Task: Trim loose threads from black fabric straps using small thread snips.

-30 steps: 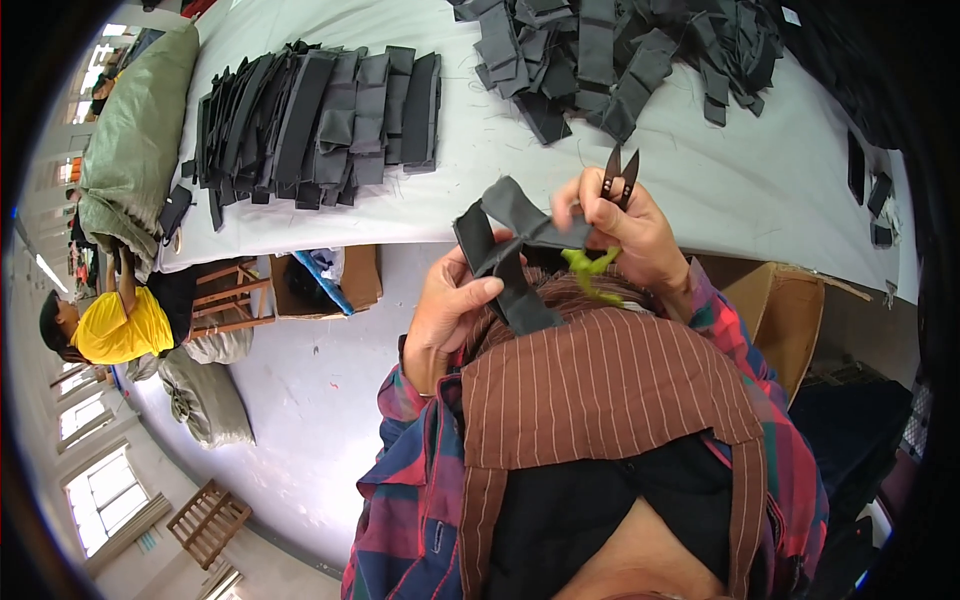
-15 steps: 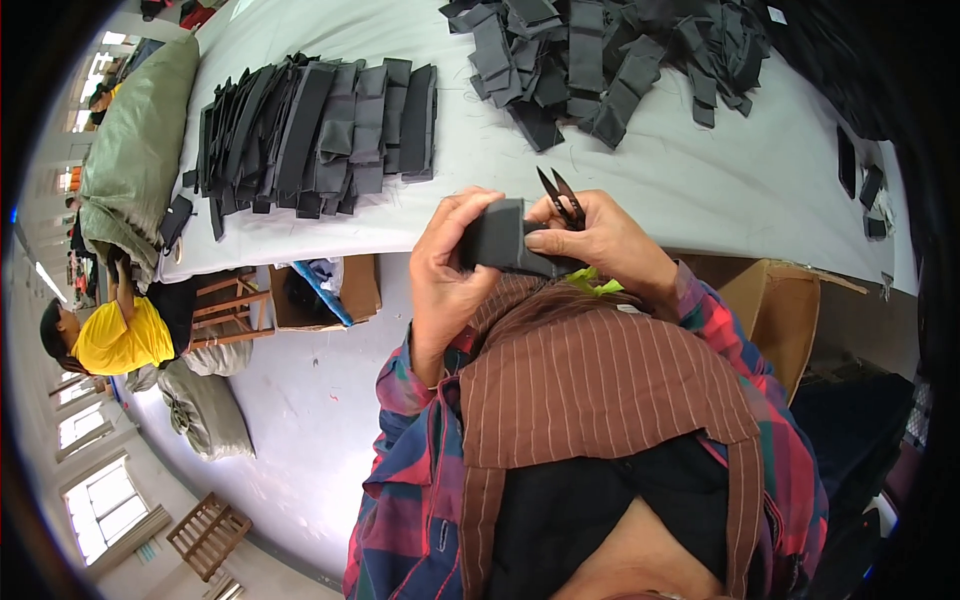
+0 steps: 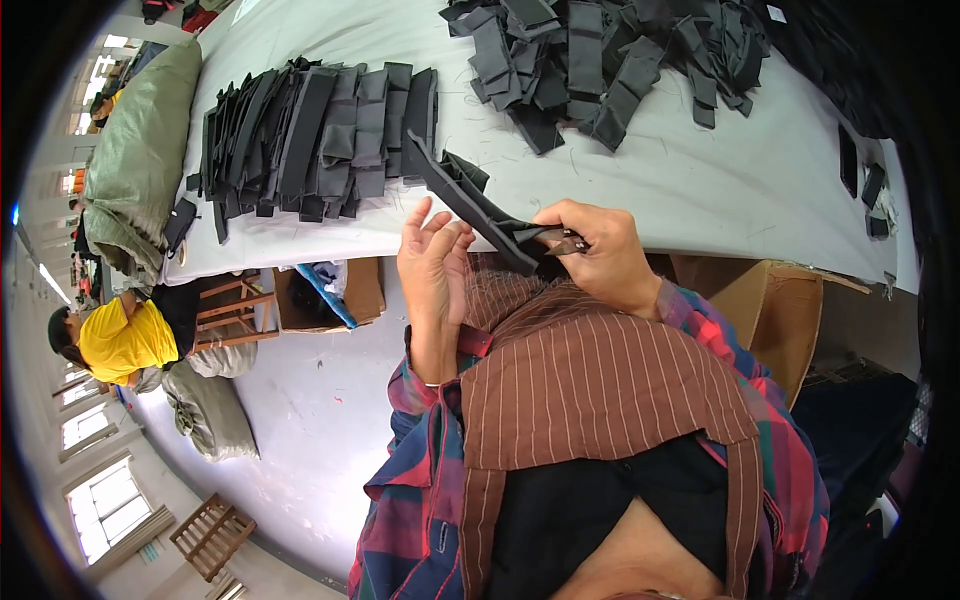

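A black folded fabric strip (image 3: 465, 200) is held up slantwise above the near table edge. Its lower end meets the blades of the dark thread snips (image 3: 562, 242). My right hand (image 3: 608, 250) is closed around those snips, their points now toward the left. Whether its fingers also pinch the strip is hidden. Just below and left of the strip, my left hand (image 3: 435, 268) is open with fingers apart, the fingertips close to the fabric. Past the strip's upper end lies a row of stacked black strips (image 3: 310, 140).
A loose heap of black strips (image 3: 585, 65) covers the far middle of the white-covered table (image 3: 330, 238). Under the edge stand cardboard boxes (image 3: 365, 290). At left are a green sack (image 3: 140, 150), a wooden stool (image 3: 235, 310) and a person in yellow (image 3: 130, 340).
The folded black piece has opened out into a longer strip reaching up-left. My left hand has let go and spread its fingers. The snips have swung from pointing away to pointing left.
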A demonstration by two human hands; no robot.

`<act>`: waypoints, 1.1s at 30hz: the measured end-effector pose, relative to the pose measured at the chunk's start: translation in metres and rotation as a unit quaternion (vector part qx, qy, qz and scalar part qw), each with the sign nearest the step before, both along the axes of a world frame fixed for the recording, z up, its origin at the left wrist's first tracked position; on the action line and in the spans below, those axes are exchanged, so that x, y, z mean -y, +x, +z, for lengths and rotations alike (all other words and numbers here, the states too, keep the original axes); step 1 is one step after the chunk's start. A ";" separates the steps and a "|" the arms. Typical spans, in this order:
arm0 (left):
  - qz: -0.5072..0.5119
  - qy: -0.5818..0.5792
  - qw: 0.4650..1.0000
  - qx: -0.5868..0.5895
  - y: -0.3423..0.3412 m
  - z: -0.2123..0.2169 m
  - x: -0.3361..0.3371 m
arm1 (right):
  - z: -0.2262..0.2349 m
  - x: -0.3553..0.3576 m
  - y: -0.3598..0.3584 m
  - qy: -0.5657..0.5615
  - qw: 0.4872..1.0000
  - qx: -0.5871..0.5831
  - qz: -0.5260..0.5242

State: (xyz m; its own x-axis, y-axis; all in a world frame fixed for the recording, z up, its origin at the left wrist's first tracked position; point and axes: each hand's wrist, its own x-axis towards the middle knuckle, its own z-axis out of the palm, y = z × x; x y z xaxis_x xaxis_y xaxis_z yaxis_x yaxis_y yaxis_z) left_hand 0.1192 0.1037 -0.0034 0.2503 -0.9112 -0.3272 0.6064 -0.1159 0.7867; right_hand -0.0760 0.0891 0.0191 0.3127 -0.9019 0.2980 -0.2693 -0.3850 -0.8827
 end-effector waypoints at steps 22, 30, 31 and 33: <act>-0.157 -0.090 0.983 -0.041 -0.008 0.014 -0.002 | -0.013 0.011 -0.001 0.124 0.991 -0.028 -0.048; -0.072 -0.141 0.985 0.063 -0.014 0.019 -0.001 | 0.012 0.011 -0.005 0.018 0.995 0.004 -0.096; -0.054 -0.147 0.985 0.072 -0.015 0.018 0.000 | 0.010 0.011 -0.007 0.017 0.995 0.005 -0.095; -0.037 -0.155 0.984 0.081 -0.016 0.018 0.001 | 0.007 0.010 -0.011 -0.029 0.996 -0.036 -0.079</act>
State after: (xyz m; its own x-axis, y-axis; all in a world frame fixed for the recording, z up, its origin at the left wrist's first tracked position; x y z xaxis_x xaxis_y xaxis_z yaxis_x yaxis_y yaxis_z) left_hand 0.1034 0.1027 0.0143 0.2063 -0.9785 0.0072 0.4686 0.1053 0.8771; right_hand -0.0868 0.0793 0.0265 0.1903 -0.9237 0.3327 -0.3918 -0.3821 -0.8370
